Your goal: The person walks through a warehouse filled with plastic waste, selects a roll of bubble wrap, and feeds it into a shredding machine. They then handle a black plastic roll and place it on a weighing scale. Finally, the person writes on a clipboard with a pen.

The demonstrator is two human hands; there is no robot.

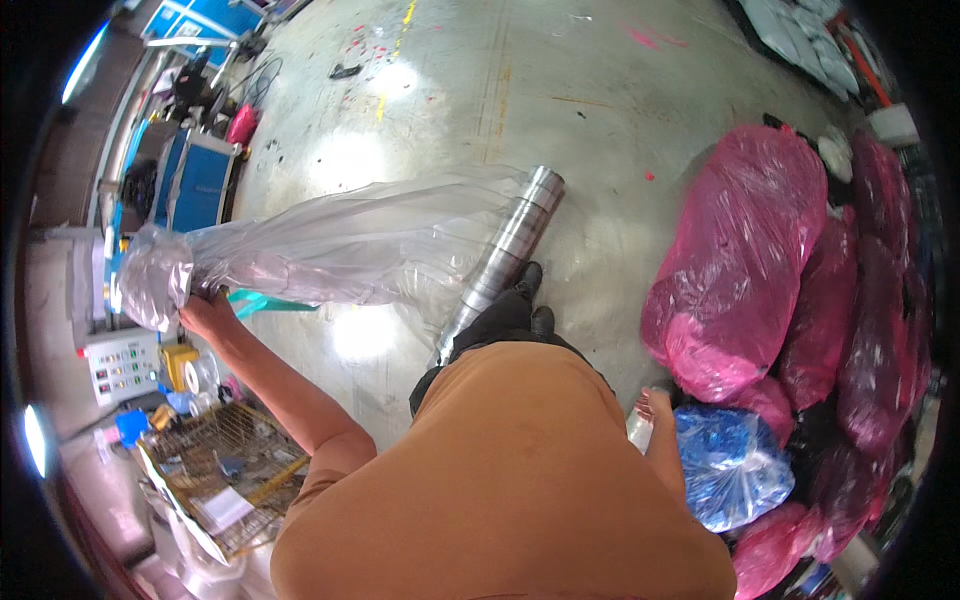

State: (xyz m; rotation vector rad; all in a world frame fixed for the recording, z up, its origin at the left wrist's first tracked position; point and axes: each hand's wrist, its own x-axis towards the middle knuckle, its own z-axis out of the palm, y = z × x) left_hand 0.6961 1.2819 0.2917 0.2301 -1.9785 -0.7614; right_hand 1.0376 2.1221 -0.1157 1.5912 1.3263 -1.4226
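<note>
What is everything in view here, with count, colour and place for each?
Plastic film: 1, clear, left hand to roll
Roll: 1, silvery, centre
Pale object: 1, whitish, by right hand; kind unclear
Stuffed bags: at least five, magenta, right
Clear bag: 1, blue contents, lower right
Green sheet: 1, green, below film
Cabinet: 1, blue, upper left
Control panel: 1, white, left
Floor: 1, grey, throughout
Shoes: 2, black, beside roll
Left hand: 1, bare, gripping film
Right hand: 1, bare, lower right
</note>
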